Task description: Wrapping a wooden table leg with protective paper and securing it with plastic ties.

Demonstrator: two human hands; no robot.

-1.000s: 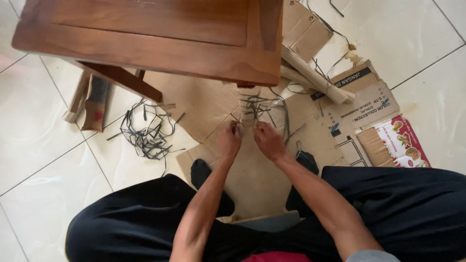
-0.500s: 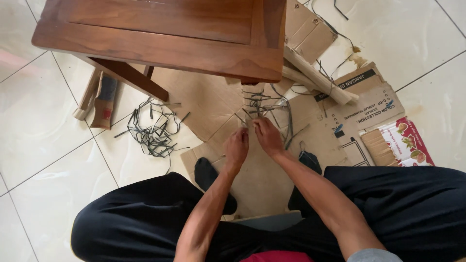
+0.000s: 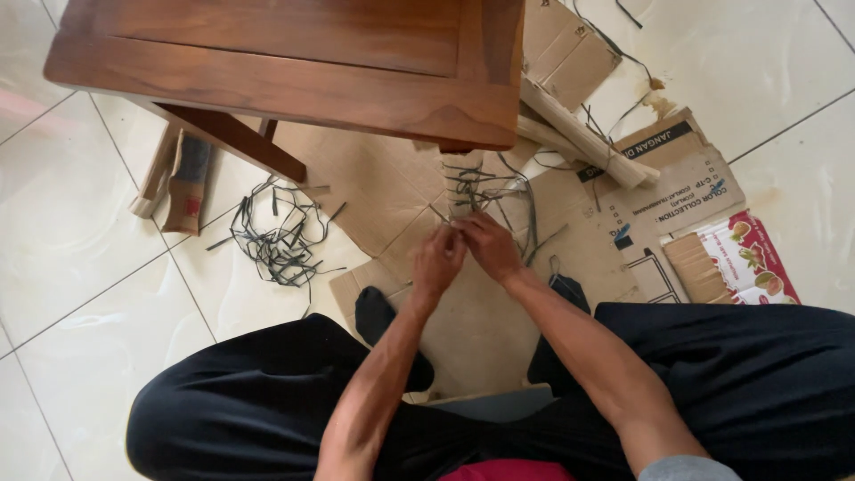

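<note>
the person sits on the floor with both hands meeting over flattened brown cardboard (image 3: 392, 191), just below the near edge of a wooden bench (image 3: 285, 53). the left hand (image 3: 438, 260) and the right hand (image 3: 488, 248) are touching each other, fingers pinched closed on a thin dark strand (image 3: 443, 216) that runs toward 11 o'clock from the fingertips; which hand carries the actual grip cannot be told. at 12 o'clock from the hands, touching the foot of the pale wrapped bench leg (image 3: 465, 174), lies a loose bundle of dark strips (image 3: 499, 191). a second tangle of dark strips (image 3: 280, 240) lies on the tile at 9 o'clock, well apart. risks, as a judgement: the strand is thin and could slip from the pinch if tension rises; it could snag on the bundle near the leg and drag the strips into a knot; loose strips beside the knees could catch under a leg or foot. at 2 o'clock lie light wooden sticks (image 3: 583, 134) and printed cardboard box pieces (image 3: 677, 187); at 3 o'clock a colourful printed carton (image 3: 753, 258). at 9 to 10 o'clock, near the angled bench leg (image 3: 236, 142), a dark object with a wooden piece (image 3: 183, 178) is hard to identify. hidden or unclear: the fingertips cover the working point, the bench top masks the leg above its foot, and the strand's far end cannot be traced.
</note>
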